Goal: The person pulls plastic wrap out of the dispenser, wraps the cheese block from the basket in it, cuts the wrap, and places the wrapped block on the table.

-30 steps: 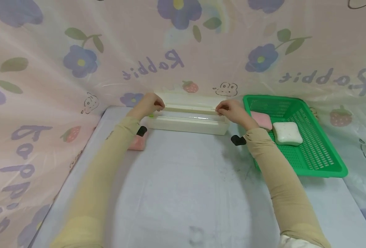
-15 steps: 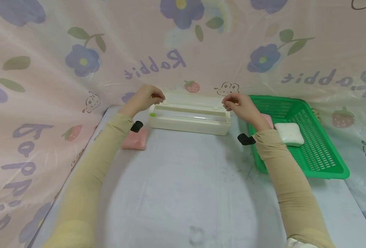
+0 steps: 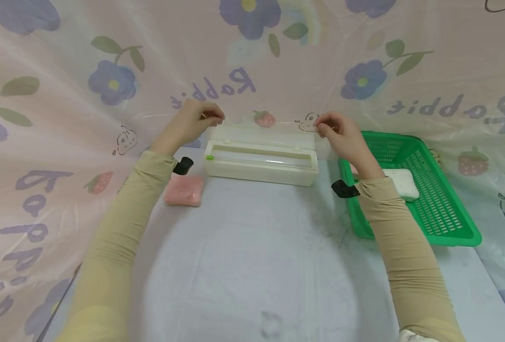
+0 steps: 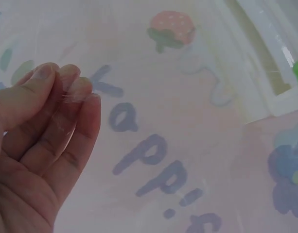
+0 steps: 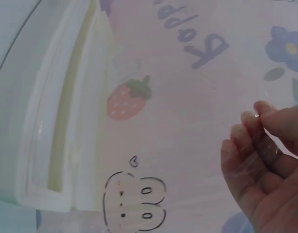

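Note:
Between thumb and fingers, my left hand pinches one corner of a clear sheet of plastic wrap. The opposite corner is pinched by my right hand, and its film crosses the fingers in the right wrist view. The sheet is nearly invisible, stretched between both hands above a white cling-film dispenser. Its lid stands raised at the back, and a clear roll shows in the slot. A green slider sits at the dispenser's left end.
A pink square block lies on the table below my left wrist. A green basket at right holds a white block and a pink one mostly hidden by my right arm. A patterned curtain rises behind.
Both hands have risen from the dispenser's slot and spread slightly apart, drawing the plastic wrap up. The dispenser stays in place, and the pink block at left is now in fuller view.

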Available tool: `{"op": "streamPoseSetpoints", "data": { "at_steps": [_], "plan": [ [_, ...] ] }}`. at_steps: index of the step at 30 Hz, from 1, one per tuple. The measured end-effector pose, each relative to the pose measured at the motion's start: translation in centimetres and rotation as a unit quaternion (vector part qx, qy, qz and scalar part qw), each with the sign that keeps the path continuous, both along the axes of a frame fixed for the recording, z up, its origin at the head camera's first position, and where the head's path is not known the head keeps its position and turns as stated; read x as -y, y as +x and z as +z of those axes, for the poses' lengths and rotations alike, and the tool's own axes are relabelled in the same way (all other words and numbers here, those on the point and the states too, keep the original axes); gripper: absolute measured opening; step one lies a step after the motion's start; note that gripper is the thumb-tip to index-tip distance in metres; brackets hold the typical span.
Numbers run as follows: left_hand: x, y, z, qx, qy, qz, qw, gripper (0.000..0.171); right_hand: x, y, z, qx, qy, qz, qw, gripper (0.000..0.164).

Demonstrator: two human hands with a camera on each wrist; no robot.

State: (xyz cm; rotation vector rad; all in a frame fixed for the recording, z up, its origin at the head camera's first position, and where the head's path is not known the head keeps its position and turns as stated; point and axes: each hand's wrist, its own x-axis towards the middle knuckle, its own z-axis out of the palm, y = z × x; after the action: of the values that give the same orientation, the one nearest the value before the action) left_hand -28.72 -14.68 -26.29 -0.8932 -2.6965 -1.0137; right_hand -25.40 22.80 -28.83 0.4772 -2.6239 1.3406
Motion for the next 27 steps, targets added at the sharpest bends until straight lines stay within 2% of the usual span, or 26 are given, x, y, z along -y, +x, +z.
{"op": "streamPoseSetpoints", "data": {
  "at_steps": [6, 10, 17, 21, 22, 24, 27],
  "plan": [
    [-0.1, 0.8, 1.4, -0.029, 0.015, 0.015, 0.9994, 0.012, 0.2, 0.5, 1.4, -0.029, -0.055, 0.004, 0.998, 0.018],
    [-0.3, 1.2, 2.1, -0.063, 0.035, 0.022, 0.9971, 0.013, 0.5, 1.1, 2.5, -0.045, -0.099, 0.011, 0.994, 0.016],
    [-0.4, 1.9, 3.3, -0.110, 0.083, 0.036, 0.9897, 0.014, 1.8, 3.4, 4.9, -0.087, -0.168, 0.031, 0.981, 0.015],
    [-0.5, 2.4, 3.8, -0.139, 0.114, 0.036, 0.9830, 0.012, 1.7, 3.4, 5.4, -0.109, -0.198, 0.036, 0.974, 0.014],
    [-0.6, 2.6, 4.0, -0.141, 0.123, 0.035, 0.9817, 0.012, 1.6, 3.2, 5.4, -0.114, -0.201, 0.035, 0.972, 0.014],
    [-1.0, 3.7, 4.9, -0.144, 0.137, 0.036, 0.9793, 0.011, 1.4, 3.0, 5.4, -0.121, -0.211, 0.033, 0.969, 0.014],
    [-1.0, 4.2, 5.3, -0.131, 0.155, 0.029, 0.9787, 0.011, 1.3, 3.2, 5.6, -0.130, -0.206, 0.027, 0.970, 0.014]
  ]
}}
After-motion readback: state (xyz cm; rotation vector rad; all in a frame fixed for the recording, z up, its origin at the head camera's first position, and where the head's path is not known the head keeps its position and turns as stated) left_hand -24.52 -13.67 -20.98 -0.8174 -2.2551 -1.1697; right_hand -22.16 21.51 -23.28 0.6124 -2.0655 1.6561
